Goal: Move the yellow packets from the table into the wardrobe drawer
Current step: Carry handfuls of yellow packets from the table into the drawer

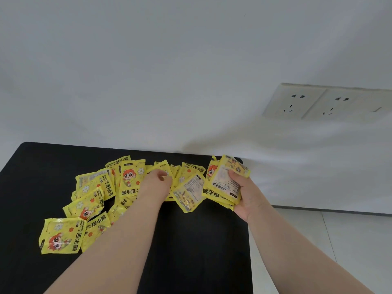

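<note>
Gripping a stack of yellow packets (pixel 223 186) in the right hand (pixel 244 195), thumb across the top, over the far right corner of the black tabletop (pixel 201 251). Reaching with the left hand (pixel 158 179), fingers curled down onto the loose packets (pixel 88 200) by the far edge; cannot tell whether pinching or only touching. Strewn overlapping from there toward the left edge. Beyond, wall sockets (pixel 314 102).
</note>
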